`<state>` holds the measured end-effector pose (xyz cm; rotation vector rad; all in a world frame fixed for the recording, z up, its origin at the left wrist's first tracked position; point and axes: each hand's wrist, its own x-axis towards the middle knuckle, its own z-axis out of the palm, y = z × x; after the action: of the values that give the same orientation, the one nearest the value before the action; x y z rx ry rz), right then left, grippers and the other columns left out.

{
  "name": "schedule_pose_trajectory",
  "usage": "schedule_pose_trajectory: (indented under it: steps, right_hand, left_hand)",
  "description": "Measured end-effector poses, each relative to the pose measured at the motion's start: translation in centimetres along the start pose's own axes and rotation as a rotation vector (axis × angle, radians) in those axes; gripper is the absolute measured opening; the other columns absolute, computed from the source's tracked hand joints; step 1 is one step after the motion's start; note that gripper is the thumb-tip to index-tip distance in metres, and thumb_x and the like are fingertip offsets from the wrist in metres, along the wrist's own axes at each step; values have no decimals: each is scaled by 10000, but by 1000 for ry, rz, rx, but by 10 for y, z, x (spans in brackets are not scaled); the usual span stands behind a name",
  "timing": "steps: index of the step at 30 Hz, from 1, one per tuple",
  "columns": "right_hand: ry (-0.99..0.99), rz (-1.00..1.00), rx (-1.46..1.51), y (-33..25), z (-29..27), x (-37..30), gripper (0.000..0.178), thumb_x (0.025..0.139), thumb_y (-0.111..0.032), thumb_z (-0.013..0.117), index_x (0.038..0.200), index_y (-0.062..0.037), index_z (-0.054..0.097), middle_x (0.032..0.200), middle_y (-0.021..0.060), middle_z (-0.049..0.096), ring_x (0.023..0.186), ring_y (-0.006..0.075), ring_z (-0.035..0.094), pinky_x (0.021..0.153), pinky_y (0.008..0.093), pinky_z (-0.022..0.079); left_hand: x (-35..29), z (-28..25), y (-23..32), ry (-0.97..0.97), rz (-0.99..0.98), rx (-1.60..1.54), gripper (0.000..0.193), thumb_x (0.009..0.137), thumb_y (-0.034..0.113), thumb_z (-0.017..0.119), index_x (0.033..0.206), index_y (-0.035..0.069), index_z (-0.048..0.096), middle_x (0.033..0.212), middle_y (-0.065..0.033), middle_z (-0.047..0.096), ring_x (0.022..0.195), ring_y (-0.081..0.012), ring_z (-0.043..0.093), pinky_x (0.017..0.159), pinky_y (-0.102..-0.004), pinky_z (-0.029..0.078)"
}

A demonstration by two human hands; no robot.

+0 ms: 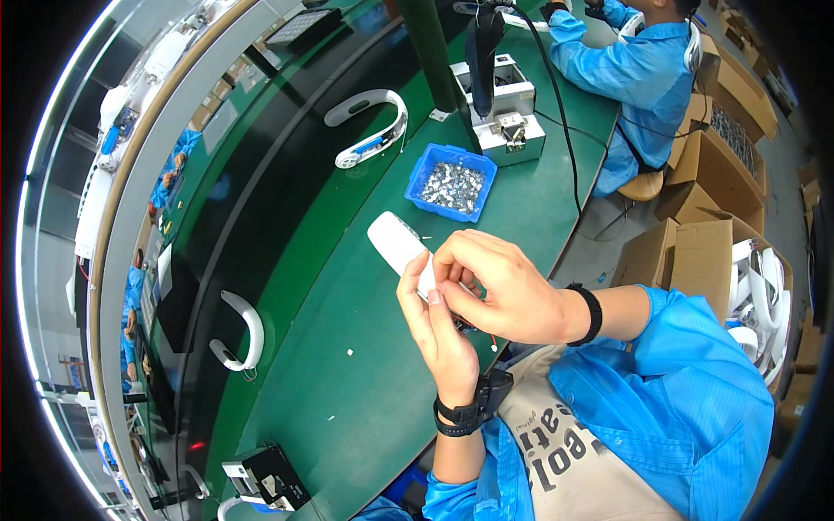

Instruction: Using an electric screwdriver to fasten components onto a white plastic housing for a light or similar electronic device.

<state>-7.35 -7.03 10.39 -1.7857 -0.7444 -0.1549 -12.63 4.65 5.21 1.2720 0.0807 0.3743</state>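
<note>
A white plastic housing (395,241) with a rounded end is held over the green table, slanting away to the far left. My left hand (445,347) grips its near part between thumb and fingers. Close against it, my right hand (504,282) is closed in a pinch at the housing's near end. Whatever the right fingertips hold is hidden behind them. A thin red wire (492,334) with a small white plug hangs below my hands. Just beyond the housing stands a blue bin (415,196) of small metal parts.
A white and grey bench fixture (526,130) stands behind the bin. White U-shaped devices (253,334) lie on the dark conveyor (287,195) at left. A co-worker in blue (656,69) sits at far right, near cardboard boxes (704,265). A black box (282,478) is at near left.
</note>
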Motion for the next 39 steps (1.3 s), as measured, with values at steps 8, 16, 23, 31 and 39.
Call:
schedule_pose_trajectory:
  steps: [8, 16, 23, 31, 39]
  right_hand:
    - [115, 67, 93, 24, -18, 0, 155, 934, 28, 657, 1082, -7, 629, 1030, 59, 575, 871, 139, 600, 774, 300, 493]
    - [739, -94, -197, 113, -96, 79, 569, 915, -73, 736, 1416, 3, 477, 1363, 161, 531, 1293, 246, 536, 1063, 385, 476]
    - [286, -21, 232, 123, -134, 149, 413, 934, -134, 797, 1284, -11, 615, 1136, 48, 703, 1073, 114, 656, 974, 297, 521]
    - [433, -100, 414, 138, -150, 125, 164, 935, -70, 748, 1008, -17, 611, 814, 21, 654, 661, 90, 617, 621, 261, 503]
    - [434, -106, 404, 153, -143, 124, 168, 955, -105, 751, 1007, -41, 605, 807, -14, 624, 657, 56, 585, 581, 249, 469]
  left_hand:
    - [0, -1, 9, -13, -17, -88, 417, 1083, 82, 398, 1496, 36, 434, 1034, -154, 680, 861, -181, 659, 793, -328, 558]
    - [-5, 11, 15, 90, -64, -65, 395, 1105, 107, 363, 1493, 62, 424, 902, -144, 651, 777, -198, 640, 743, -345, 551]
    - [-11, 14, 24, 63, -77, -23, 393, 1128, 139, 368, 1513, 74, 406, 909, -138, 637, 802, -186, 615, 779, -357, 539]
    - [-10, 13, 22, 106, -49, 24, 398, 1115, 141, 360, 1504, 84, 424, 922, -140, 624, 785, -190, 608, 743, -367, 547]
    - [-9, 19, 20, 134, -51, 51, 397, 1119, 153, 374, 1507, 86, 426, 912, -137, 616, 775, -189, 596, 711, -350, 534]
